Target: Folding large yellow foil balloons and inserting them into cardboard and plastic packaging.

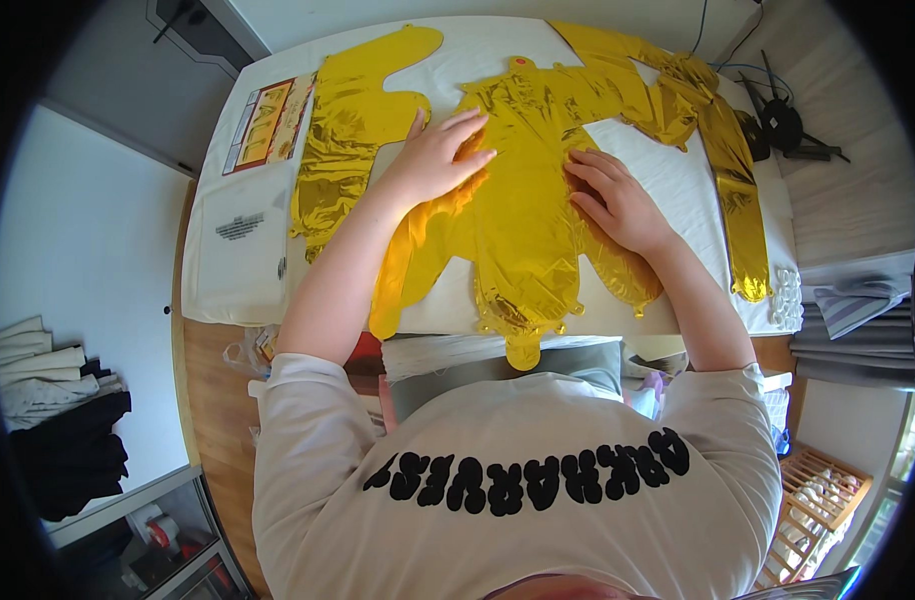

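A flat, uninflated gold foil balloon (523,205) lies on the white-covered table in front of me, its rounded lobes pointing toward me. My left hand (440,158) rests at its left edge, fingers stretched out and apart over the foil. Orange-looking foil shows beneath that palm and runs down toward the table's near edge. On the opposite side, my right hand (620,203) lies with slightly bent fingers over the balloon's right edge, thumb apart from them. Neither hand visibly grips anything. A small tab of the balloon hangs past the near table edge.
More flat gold foil (350,140) lies to the left, and a long gold foil piece (740,205) bends along the right side. A printed card (269,122) and a clear plastic bag (240,235) lie at the left. A black router-like device (781,123) stands at the right.
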The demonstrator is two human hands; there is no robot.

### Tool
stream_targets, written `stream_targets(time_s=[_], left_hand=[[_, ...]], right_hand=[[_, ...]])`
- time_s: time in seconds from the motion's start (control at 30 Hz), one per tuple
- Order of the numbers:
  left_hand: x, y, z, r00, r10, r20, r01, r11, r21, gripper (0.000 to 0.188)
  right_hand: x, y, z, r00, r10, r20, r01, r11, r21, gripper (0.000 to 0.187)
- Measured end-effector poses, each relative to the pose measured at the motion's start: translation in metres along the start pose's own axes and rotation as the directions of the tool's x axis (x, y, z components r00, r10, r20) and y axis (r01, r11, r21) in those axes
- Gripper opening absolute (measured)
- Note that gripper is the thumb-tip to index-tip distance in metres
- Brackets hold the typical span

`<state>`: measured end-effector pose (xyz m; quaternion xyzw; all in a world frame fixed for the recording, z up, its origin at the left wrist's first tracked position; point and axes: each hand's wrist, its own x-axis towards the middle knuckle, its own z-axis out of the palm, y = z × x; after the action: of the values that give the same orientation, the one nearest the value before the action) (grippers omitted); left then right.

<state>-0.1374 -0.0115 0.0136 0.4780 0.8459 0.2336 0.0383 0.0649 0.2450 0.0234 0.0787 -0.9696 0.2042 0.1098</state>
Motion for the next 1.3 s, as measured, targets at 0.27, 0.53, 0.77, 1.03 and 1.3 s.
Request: stream_targets(time_s=[0.27, 0.53, 0.77, 1.03, 1.3], left_hand=[[-0.005, -0.009, -0.033, 0.998, -0.036, 0.043, 0.044, 0.978, -0.203, 0.062], [-0.016, 0.018, 0.002, 0.982, 0.154, 0.109, -0.171, 0.969, 0.178, 0.075], [-0.014, 0.016, 0.007, 0.982, 0.137, 0.131, -0.153, 0.980, 0.124, 0.076], [-0.013, 0.013, 0.007, 0.975, 0.137, 0.175, -0.154, 0.984, 0.090, 0.077], [-0.013, 0.012, 0.007, 0.976, 0.142, 0.165, -0.156, 0.985, 0.074, 0.078]], right_hand=[[-0.002, 0.000, -0.003, 1.000, 0.000, 0.010, 0.000, 1.000, -0.005, 0.044], [-0.001, -0.002, -0.001, 1.000, 0.009, 0.008, -0.009, 1.000, 0.011, 0.044], [0.000, -0.001, -0.001, 1.000, 0.001, 0.009, -0.001, 1.000, 0.009, 0.043], [-0.001, 0.000, -0.002, 1.000, 0.006, 0.010, -0.006, 1.000, 0.006, 0.044], [0.000, -0.002, -0.003, 1.000, 0.000, 0.002, 0.000, 0.999, 0.037, 0.044]])
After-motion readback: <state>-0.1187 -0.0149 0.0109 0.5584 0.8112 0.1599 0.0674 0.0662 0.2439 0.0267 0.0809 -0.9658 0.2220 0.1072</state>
